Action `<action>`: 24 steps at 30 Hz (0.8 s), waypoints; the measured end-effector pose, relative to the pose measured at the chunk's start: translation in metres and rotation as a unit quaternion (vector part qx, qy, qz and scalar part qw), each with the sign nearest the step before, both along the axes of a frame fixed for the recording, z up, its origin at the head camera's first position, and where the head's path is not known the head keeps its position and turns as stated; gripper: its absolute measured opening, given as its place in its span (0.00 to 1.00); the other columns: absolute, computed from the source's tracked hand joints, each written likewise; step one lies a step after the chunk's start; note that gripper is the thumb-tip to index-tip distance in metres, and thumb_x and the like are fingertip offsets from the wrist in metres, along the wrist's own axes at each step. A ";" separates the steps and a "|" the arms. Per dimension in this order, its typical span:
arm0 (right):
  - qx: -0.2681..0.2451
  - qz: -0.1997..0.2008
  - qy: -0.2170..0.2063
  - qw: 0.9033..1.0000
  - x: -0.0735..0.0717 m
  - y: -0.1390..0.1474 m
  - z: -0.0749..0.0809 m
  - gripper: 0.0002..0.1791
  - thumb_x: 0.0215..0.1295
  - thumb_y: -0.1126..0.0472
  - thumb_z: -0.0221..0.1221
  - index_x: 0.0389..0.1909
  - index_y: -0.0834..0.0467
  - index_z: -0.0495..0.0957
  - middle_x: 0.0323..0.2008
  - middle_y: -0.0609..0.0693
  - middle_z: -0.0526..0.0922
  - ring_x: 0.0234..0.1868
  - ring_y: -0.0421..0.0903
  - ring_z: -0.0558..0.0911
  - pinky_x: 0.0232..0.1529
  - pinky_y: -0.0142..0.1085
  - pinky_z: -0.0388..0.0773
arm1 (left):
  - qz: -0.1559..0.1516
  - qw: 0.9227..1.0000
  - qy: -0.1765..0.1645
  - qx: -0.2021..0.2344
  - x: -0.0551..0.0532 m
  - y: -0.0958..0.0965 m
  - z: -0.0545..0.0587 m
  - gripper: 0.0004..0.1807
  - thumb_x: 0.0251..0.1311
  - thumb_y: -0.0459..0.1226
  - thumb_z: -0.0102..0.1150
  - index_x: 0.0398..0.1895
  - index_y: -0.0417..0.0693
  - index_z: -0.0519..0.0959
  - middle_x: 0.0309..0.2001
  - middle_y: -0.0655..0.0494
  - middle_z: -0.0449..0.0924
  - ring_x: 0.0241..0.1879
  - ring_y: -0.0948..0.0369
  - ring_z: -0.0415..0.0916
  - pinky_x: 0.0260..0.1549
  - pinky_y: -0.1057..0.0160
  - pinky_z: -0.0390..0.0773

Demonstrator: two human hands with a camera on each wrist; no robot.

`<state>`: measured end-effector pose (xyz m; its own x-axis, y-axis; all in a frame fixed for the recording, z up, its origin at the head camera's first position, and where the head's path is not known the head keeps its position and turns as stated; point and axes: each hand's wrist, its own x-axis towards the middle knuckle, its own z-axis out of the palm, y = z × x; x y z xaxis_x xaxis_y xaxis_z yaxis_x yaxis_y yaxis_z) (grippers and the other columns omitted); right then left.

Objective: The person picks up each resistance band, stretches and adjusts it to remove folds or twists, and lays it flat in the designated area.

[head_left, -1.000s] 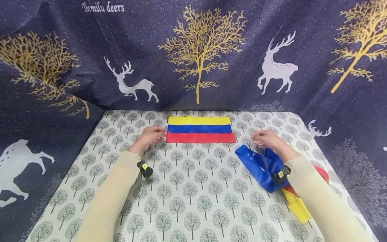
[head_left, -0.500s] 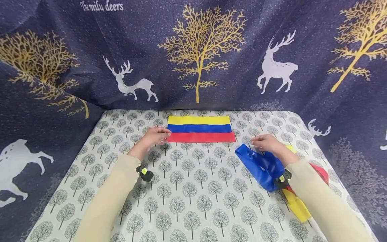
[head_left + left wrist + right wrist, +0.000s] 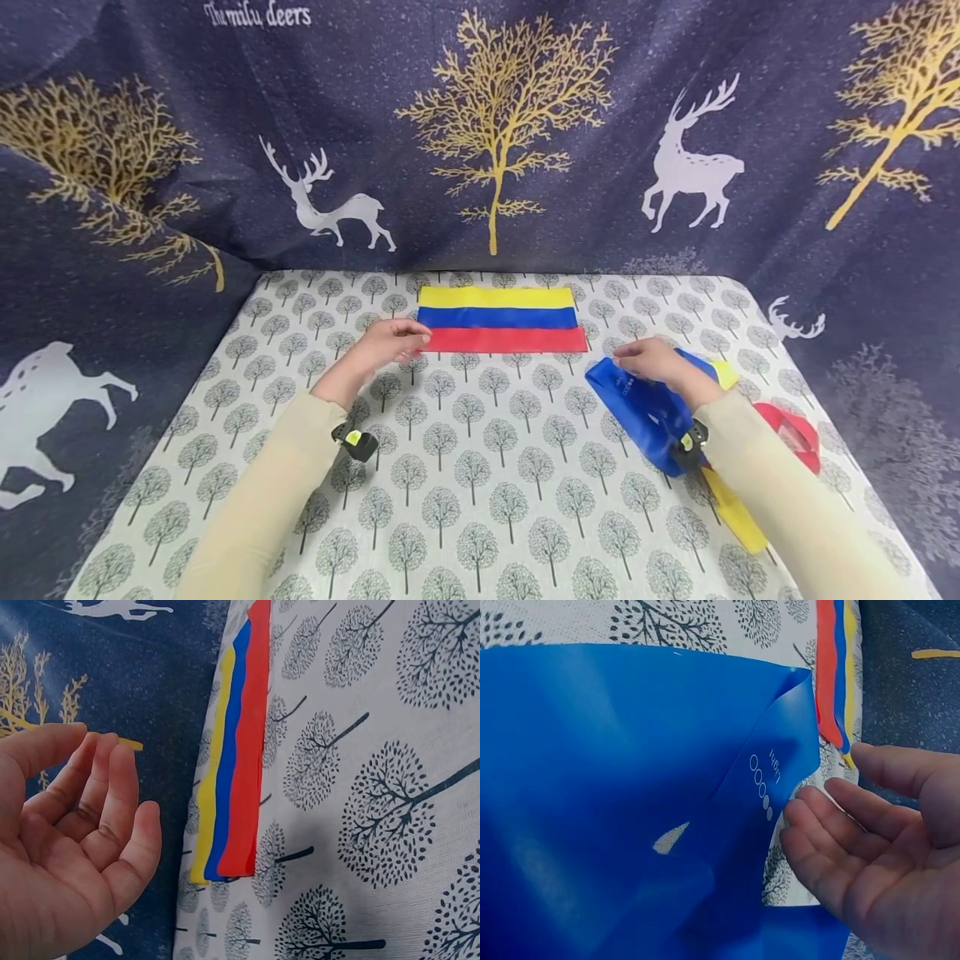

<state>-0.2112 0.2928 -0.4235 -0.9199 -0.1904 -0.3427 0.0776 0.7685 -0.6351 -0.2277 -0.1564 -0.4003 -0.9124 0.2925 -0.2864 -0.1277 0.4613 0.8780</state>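
Note:
Three flat resistance bands lie lengthwise at the back of the table: yellow [image 3: 495, 297], blue [image 3: 495, 317] and, nearest me, red [image 3: 502, 340]. My left hand [image 3: 392, 343] hovers at the red band's left end; in the left wrist view its fingers [image 3: 120, 784] curve loosely around nothing. On the right, a loose blue loop band [image 3: 630, 404] bears the printed word "Light". My right hand [image 3: 651, 360] is just over its far end, fingers relaxed and holding nothing in the right wrist view. Whether it touches the blue band is unclear.
A loose yellow band [image 3: 738, 512] and a red loop band [image 3: 806, 433] lie beside and under the blue one, partly hidden by my right forearm. A tree-print cloth [image 3: 472, 467] covers the table. Behind it hangs a dark deer-print curtain [image 3: 555, 192].
My left hand has shifted slightly right, to the red band's end. The right hand has moved a little left and nearer me, over the loose blue band. The bands stay about where they were.

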 end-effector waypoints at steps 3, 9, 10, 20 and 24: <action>0.000 -0.004 0.000 1.000 -0.001 -0.001 -0.004 0.23 0.72 0.63 0.57 0.61 0.74 0.75 0.52 0.70 0.84 0.47 0.54 0.86 0.48 0.41 0.87 | -0.004 1.000 0.003 0.004 0.001 0.001 0.003 0.22 0.73 0.39 0.56 0.64 0.36 0.75 0.60 0.34 0.79 0.50 0.53 0.83 0.63 0.46 0.81; -0.001 -0.006 0.004 1.000 -0.002 -0.003 -0.007 0.20 0.69 0.65 0.60 0.56 0.74 0.78 0.40 0.64 0.87 0.37 0.44 0.83 0.37 0.32 0.83 | -0.004 1.000 0.005 0.009 0.003 0.004 0.008 0.22 0.71 0.38 0.58 0.63 0.36 0.76 0.52 0.47 0.85 0.42 0.62 0.83 0.61 0.46 0.81; 0.000 -0.006 0.006 1.000 -0.002 -0.003 -0.006 0.19 0.69 0.65 0.60 0.55 0.74 0.79 0.37 0.61 0.87 0.35 0.42 0.82 0.36 0.32 0.82 | -0.005 1.000 0.004 0.008 0.004 0.004 0.008 0.22 0.71 0.39 0.58 0.63 0.35 0.76 0.51 0.48 0.85 0.42 0.63 0.83 0.61 0.46 0.81; 0.015 0.037 0.062 0.997 0.007 -0.002 0.007 0.12 0.70 0.63 0.59 0.43 0.70 0.82 0.39 0.62 0.86 0.37 0.44 0.78 0.38 0.33 0.74 | -0.011 1.000 0.006 0.013 0.008 0.006 0.015 0.20 0.71 0.37 0.59 0.62 0.37 0.77 0.48 0.53 0.85 0.48 0.52 0.84 0.60 0.45 0.81; 0.016 0.040 0.086 0.995 0.013 0.003 0.021 0.12 0.70 0.62 0.60 0.43 0.68 0.83 0.44 0.64 0.87 0.41 0.45 0.80 0.42 0.34 0.75 | -0.017 1.000 0.018 0.009 0.011 0.007 0.021 0.20 0.71 0.37 0.59 0.61 0.36 0.78 0.48 0.50 0.85 0.46 0.54 0.84 0.58 0.47 0.82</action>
